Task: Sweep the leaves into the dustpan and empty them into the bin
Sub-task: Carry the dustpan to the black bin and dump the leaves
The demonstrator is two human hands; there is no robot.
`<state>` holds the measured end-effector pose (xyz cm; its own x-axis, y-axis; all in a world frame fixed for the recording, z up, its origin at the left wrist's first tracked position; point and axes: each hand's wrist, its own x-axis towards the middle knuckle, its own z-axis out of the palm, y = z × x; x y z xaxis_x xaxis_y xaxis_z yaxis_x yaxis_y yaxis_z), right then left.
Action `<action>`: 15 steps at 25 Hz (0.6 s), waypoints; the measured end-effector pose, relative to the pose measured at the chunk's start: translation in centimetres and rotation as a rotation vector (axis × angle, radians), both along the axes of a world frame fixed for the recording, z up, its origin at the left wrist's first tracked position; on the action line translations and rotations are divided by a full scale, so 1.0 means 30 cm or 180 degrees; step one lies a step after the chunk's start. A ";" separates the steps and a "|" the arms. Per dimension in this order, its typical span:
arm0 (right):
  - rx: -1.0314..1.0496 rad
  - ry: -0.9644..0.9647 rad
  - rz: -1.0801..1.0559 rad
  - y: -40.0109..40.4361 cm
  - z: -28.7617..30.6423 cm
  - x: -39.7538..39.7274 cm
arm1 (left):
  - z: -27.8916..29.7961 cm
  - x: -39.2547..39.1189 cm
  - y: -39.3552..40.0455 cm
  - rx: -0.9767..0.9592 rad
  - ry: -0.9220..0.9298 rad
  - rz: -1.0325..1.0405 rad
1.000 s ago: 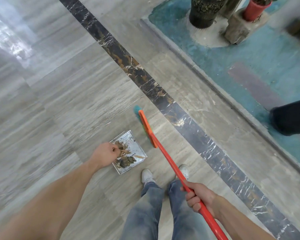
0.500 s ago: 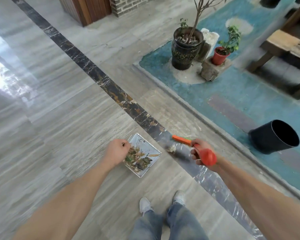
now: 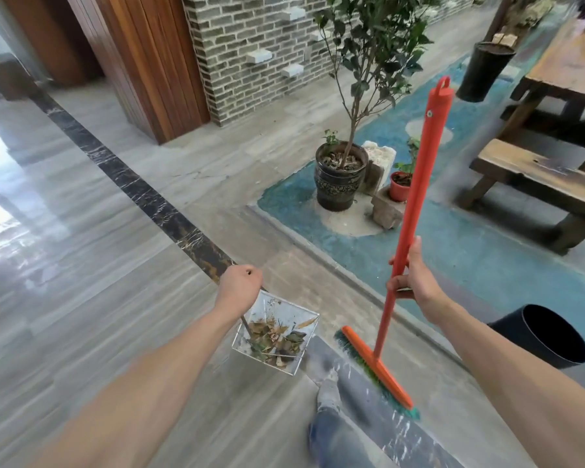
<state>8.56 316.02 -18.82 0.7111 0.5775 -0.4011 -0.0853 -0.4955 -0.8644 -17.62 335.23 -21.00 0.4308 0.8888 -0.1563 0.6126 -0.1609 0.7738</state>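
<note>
My left hand [image 3: 241, 284] is closed around the thin handle of a shiny metal dustpan [image 3: 299, 314], which hangs off the floor below the hand. Brown and green leaves [image 3: 275, 337] lie piled in the pan. My right hand [image 3: 414, 276] grips the orange broom [image 3: 419, 184] mid-shaft, holding it nearly upright. The broom's green-bristled head [image 3: 379, 371] hovers just above the floor, to the right of the dustpan. A black bin [image 3: 542, 337] stands open at the right, beyond my right forearm.
A raised kerb [image 3: 321, 258] separates the grey tiles from a blue floor area with a large potted tree [image 3: 341, 175], a small red pot [image 3: 399, 187] and stones. A wooden bench [image 3: 537, 179] and table stand at the right. My foot [image 3: 328, 386] is below the dustpan.
The view has risen from the floor to the room. My right hand swung the broom from lying low to upright. The dustpan has come up off the floor in my left hand.
</note>
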 end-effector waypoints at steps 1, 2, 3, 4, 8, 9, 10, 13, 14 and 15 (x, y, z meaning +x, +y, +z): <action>0.0069 -0.0005 0.0024 0.045 -0.006 0.060 | 0.006 0.063 0.050 -0.0025 -0.0020 0.0082; 0.0121 -0.0052 0.0038 0.077 -0.015 0.100 | 0.009 0.103 0.085 -0.0076 -0.0036 0.0176; 0.0151 -0.0123 0.0062 0.123 -0.021 0.165 | 0.017 0.164 0.134 -0.0127 -0.0053 0.0276; 0.0137 -0.0180 0.0086 0.166 -0.025 0.238 | 0.024 0.233 0.188 -0.0196 -0.0076 0.0386; -0.0207 -0.0640 0.0264 0.307 0.004 0.483 | 0.069 0.446 0.359 -0.0239 -0.0046 0.0613; -0.0334 -0.0837 0.0350 0.353 0.019 0.555 | 0.071 0.500 0.406 -0.0201 0.0002 0.0625; -0.0432 -0.1025 0.0413 0.394 0.037 0.606 | 0.078 0.537 0.439 -0.0168 0.0051 0.0631; -0.0526 -0.1446 0.0628 0.552 0.072 0.743 | 0.080 0.648 0.567 -0.0180 0.0126 0.0578; -0.0566 -0.1547 0.0716 0.619 0.077 0.785 | 0.071 0.689 0.622 -0.0196 0.0138 0.0569; -0.0594 -0.1640 0.0778 0.685 0.078 0.820 | 0.062 0.725 0.671 -0.0176 0.0163 0.0561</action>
